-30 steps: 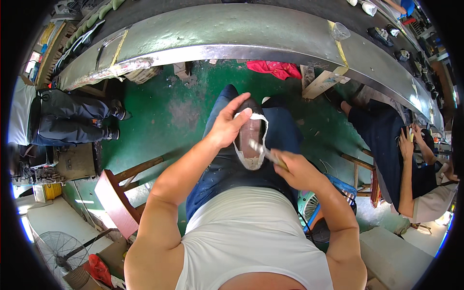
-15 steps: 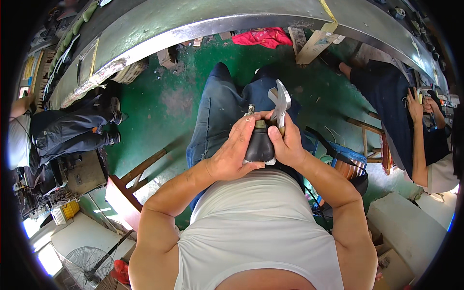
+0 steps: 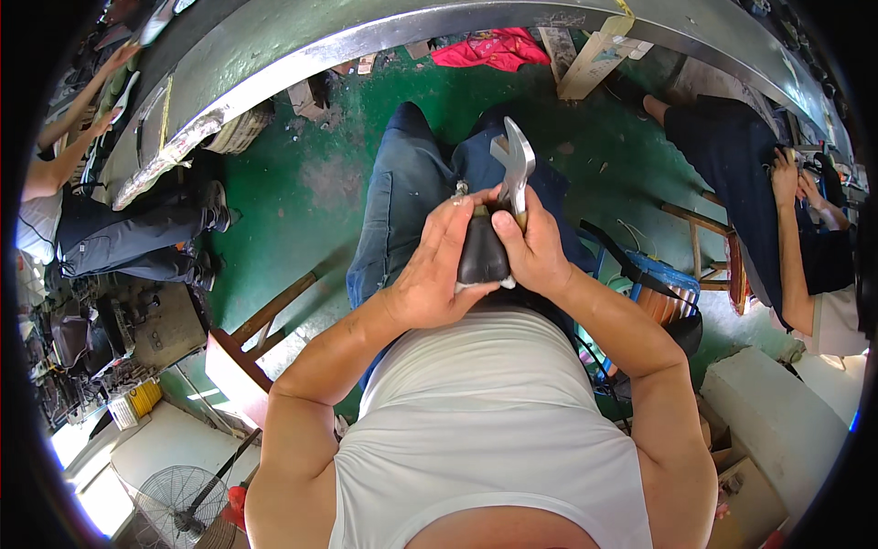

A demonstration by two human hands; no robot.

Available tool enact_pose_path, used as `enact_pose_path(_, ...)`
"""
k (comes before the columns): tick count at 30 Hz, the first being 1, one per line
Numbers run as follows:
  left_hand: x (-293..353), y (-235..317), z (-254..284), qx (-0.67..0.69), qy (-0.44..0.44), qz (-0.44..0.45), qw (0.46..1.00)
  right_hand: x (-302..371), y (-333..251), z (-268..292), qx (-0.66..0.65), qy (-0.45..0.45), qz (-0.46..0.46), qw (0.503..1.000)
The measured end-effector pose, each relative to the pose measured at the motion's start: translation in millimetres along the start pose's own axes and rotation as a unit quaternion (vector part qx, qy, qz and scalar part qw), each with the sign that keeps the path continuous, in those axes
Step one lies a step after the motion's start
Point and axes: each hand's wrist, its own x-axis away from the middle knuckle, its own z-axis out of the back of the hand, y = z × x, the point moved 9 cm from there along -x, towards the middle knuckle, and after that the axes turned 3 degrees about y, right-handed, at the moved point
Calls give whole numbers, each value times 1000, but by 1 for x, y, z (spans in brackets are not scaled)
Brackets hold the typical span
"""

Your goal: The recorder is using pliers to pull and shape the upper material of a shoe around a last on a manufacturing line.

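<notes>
Above my lap, a black leather shoe [image 3: 482,253] with a whitish lower edge is held between my two hands. My left hand [image 3: 436,261] wraps its left side, with the fingers stretched along it and the thumb underneath. In my right hand [image 3: 540,247] is a pair of steel pincers [image 3: 518,165], the curved head pointing away from me and the grip mostly hidden. The right thumb also presses against the shoe. A small shiny metal piece [image 3: 461,188] shows just beyond my left fingertips; what it belongs to is hidden.
A metal-edged workbench [image 3: 384,46] curves across the far side, with a red cloth [image 3: 494,48] on the floor beneath. One person [image 3: 137,224] works at the left, another [image 3: 732,174] at the right. Wooden stools [image 3: 261,311] and a blue-framed seat [image 3: 663,284] stand nearby.
My hands, the shoe and the pincers have shifted slightly left and away from me, and the pincers' head has turned. At the left, the other person's arms now reach up to the bench.
</notes>
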Motion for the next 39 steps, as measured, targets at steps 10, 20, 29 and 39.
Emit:
enact_pose_path(10,-37,-5,62,-138,53,90,985,-18,26,22,82,-2,-92,992)
enact_pose_path(20,57,-90,-34,7,-144,345,927,49,83,84,-101,-25,-309,945)
enact_pose_path(29,6,-112,-15,-83,-6,368,926,73,81,50,146,-142,-297,933)
enact_pose_path(39,-19,-103,-17,-183,61,206,959,57,60,44,206,-276,-282,895)
